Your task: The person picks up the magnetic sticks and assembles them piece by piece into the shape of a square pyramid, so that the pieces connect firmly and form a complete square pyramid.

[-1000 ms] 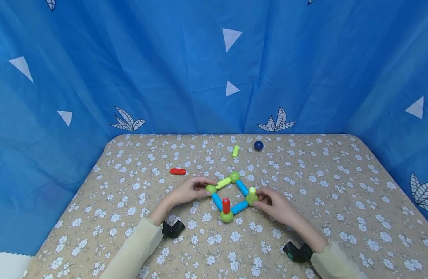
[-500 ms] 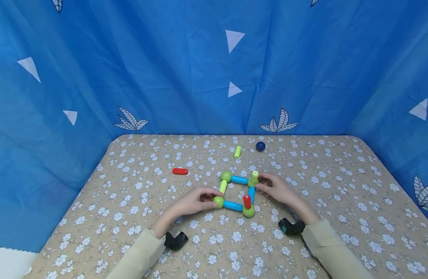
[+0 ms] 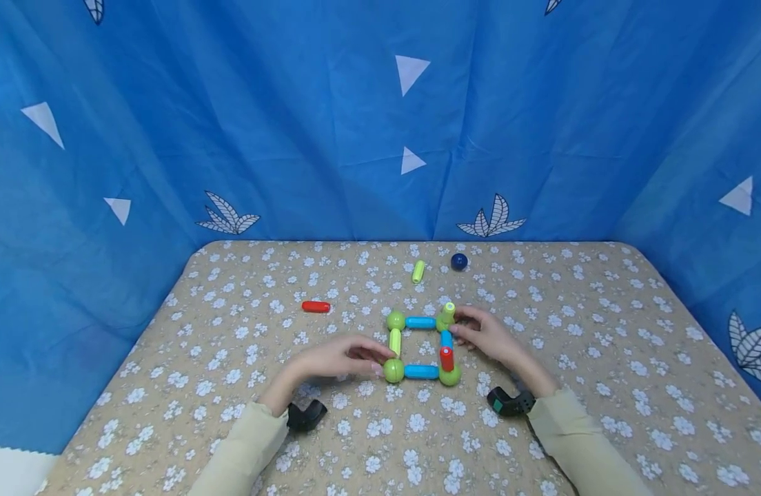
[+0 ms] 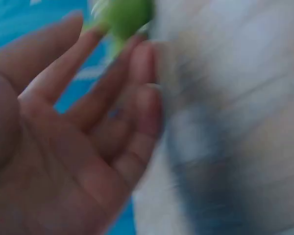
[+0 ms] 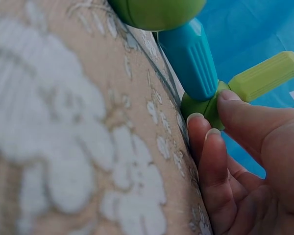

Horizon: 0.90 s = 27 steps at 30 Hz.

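Note:
Four rods and green balls form a square frame lying on the table: three blue rods, such as the front rod (image 3: 421, 372), and one yellow-green rod (image 3: 396, 342) on the left. A red rod (image 3: 447, 359) stands up from the front right ball (image 3: 449, 376). Another yellow-green rod (image 5: 267, 76) rises from the far right ball (image 5: 201, 108), which my right hand (image 3: 486, 334) holds between thumb and fingers. My left hand (image 3: 349, 356) reaches to the front left ball (image 3: 393, 370), its fingers loosely extended and fingertips right at the ball.
A red rod (image 3: 316, 306) lies left of the frame. Behind it are a loose yellow-green rod (image 3: 418, 271) and a dark blue ball (image 3: 459, 261). The flowered table (image 3: 200, 386) ends at a blue curtain (image 3: 293, 103) at the back and sides.
The frame has been turned counterclockwise, from a diamond to sitting squarely. My right hand moved away from me with its ball; my left came nearer, and its fingers have loosened at the ball.

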Each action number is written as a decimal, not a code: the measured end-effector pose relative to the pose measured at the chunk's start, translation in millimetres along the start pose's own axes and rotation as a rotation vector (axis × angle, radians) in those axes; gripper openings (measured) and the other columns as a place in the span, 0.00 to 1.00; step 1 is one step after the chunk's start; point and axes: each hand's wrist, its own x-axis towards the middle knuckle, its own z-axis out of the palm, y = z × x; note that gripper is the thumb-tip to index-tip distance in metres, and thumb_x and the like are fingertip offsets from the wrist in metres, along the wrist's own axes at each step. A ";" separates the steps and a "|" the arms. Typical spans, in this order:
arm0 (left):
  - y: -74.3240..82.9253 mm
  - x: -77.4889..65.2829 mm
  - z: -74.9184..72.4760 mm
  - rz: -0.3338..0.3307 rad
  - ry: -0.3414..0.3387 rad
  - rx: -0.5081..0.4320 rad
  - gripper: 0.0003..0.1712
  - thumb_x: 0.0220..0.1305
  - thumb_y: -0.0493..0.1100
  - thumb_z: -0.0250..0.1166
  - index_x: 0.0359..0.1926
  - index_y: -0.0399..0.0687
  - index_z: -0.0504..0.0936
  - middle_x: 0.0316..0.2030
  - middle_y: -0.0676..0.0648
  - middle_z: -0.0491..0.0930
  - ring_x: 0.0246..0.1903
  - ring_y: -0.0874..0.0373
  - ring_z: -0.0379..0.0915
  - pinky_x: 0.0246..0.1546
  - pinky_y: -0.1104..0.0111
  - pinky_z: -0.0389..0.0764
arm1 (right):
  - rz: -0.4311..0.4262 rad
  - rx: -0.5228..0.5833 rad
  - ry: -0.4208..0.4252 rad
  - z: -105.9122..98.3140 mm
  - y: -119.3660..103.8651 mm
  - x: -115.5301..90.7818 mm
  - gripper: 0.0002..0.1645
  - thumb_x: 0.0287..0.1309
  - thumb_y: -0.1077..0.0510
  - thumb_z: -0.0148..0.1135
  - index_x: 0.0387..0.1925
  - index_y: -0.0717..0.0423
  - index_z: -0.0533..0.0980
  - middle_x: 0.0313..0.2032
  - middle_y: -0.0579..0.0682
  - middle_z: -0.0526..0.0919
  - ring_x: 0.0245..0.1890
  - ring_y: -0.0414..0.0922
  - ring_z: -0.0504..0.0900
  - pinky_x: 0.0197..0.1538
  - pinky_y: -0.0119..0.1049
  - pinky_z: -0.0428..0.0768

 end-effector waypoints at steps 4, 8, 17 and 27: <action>6.8 16.7 -33.5 -0.050 0.154 -0.100 0.23 0.66 0.41 0.60 0.60 0.38 0.72 0.51 0.40 0.76 0.49 0.52 0.73 0.52 0.58 0.72 | -0.011 -0.005 0.010 -0.4 -0.8 1.3 0.24 0.62 0.61 0.59 0.57 0.68 0.69 0.33 0.55 0.77 0.27 0.46 0.77 0.26 0.35 0.78; 7.5 57.9 -53.3 -0.078 0.388 -0.197 0.22 0.65 0.38 0.59 0.59 0.36 0.72 0.51 0.34 0.74 0.49 0.45 0.72 0.53 0.52 0.69 | -0.037 -0.011 0.009 -0.7 -1.1 0.2 0.22 0.62 0.61 0.59 0.55 0.68 0.70 0.29 0.53 0.77 0.25 0.46 0.77 0.25 0.35 0.78; -8.0 139.0 -63.9 -0.222 0.431 -0.078 0.23 0.64 0.37 0.60 0.59 0.34 0.72 0.51 0.38 0.73 0.50 0.48 0.70 0.47 0.61 0.75 | -0.025 0.011 -0.007 5.7 2.9 -3.5 0.23 0.62 0.59 0.60 0.55 0.68 0.70 0.29 0.52 0.77 0.26 0.46 0.77 0.25 0.34 0.78; -2.1 168.5 -54.4 -0.357 0.437 0.239 0.32 0.57 0.44 0.69 0.60 0.40 0.71 0.47 0.41 0.76 0.44 0.51 0.72 0.41 0.66 0.75 | -0.006 0.018 0.017 1.8 0.0 -1.4 0.23 0.61 0.61 0.60 0.56 0.67 0.69 0.29 0.53 0.77 0.26 0.46 0.77 0.26 0.34 0.78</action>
